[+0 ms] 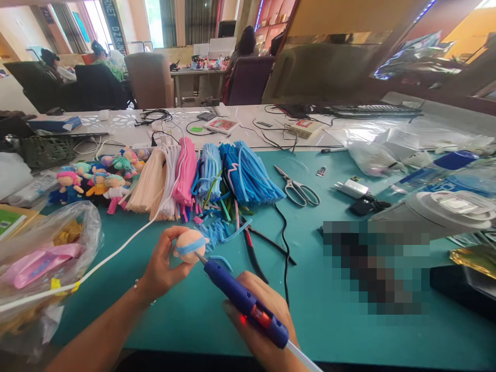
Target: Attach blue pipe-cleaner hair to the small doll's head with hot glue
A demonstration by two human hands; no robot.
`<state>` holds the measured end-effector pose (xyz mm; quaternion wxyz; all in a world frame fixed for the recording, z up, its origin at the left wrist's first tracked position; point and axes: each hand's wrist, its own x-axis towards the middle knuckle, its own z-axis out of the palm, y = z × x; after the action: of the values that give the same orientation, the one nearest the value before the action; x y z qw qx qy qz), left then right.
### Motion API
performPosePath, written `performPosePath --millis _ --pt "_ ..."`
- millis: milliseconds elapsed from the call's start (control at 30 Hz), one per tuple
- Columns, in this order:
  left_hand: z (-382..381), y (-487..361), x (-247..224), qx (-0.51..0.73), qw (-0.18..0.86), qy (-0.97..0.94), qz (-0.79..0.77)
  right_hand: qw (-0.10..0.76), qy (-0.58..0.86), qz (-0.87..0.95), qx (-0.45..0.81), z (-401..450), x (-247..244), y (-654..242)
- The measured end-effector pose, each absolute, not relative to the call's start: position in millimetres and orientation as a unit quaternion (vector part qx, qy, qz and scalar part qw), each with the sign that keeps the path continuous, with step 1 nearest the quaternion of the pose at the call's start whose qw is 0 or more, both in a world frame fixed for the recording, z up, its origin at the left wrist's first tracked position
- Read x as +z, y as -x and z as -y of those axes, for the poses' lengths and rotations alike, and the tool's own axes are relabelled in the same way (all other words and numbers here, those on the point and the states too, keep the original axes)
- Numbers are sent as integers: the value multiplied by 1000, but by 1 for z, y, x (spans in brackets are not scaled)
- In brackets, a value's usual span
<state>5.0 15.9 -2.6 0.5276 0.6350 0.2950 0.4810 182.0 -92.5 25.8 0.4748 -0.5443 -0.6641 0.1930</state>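
Observation:
My left hand (165,263) is closed around a small round peach doll head (186,238), which has a light blue strip across it. In my right hand (259,305) is a blue glue gun (236,292) with a red light glowing on its side. The glue gun's metal tip meets or nearly meets the lower edge of the blue strip; I cannot tell if they touch. A cord trails from its rear end at the bottom. Just beyond the head lie short cut pieces of blue pipe cleaner (215,227).
Bundles of pipe cleaners in peach (145,183), pink (185,173) and blue (251,175) line the back of the green mat (155,330). Small dolls (104,181) sit left, near a plastic bag (83,222). Pliers (256,250) and scissors (296,188) lie right of centre. A white cord (127,240) crosses the left side.

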Motion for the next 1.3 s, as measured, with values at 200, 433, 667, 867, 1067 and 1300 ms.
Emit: performPosePath --millis 200,433,667,867,1067,1300 --pt "-16 -5 -2 484 531 -631 -292 469 565 648 199 95 31 -179" --pt "-16 -5 -4 485 532 -628 -297 460 567 658 184 97 30 -181" --pt "-15 -5 -4 493 525 -628 -295 470 559 661 167 95 26 -182" --pt "-15 -5 -3 493 523 -635 -282 477 535 685 132 91 19 -186" --pt "-16 -6 -3 501 523 -632 -277 469 533 695 115 92 18 -189" --pt "-13 -8 -2 513 534 -601 -301 467 533 697 112 92 18 -189"
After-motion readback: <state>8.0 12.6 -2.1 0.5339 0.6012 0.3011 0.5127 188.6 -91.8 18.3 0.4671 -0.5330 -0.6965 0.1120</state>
